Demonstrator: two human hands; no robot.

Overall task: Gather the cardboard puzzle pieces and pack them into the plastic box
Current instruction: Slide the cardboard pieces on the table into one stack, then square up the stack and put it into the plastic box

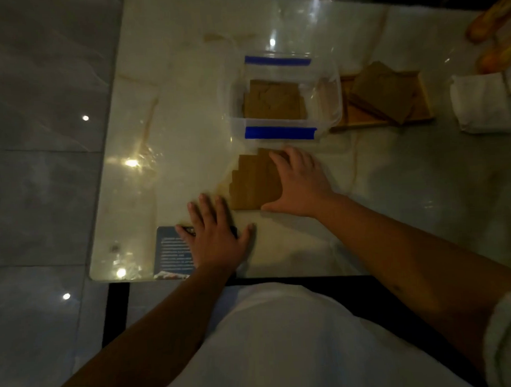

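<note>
A clear plastic box [230,87] with blue clips at its near and far sides stands on the pale table [181,88]. Brown cardboard pieces [274,101] lie flat inside it. In front of the box a stepped-edge cardboard piece [254,181] lies on the table. My right hand [300,183] rests flat on its right part, fingers spread. My left hand [215,235] lies flat on the table near the front edge, fingers apart, partly over a dark printed card [172,251]. It holds nothing.
Right of the box a wooden tray [423,100] holds more stacked cardboard pieces [381,90]. A folded white cloth [480,104] lies further right, with orange-brown objects [491,20] at the far right corner. The table's left edge drops to a tiled floor.
</note>
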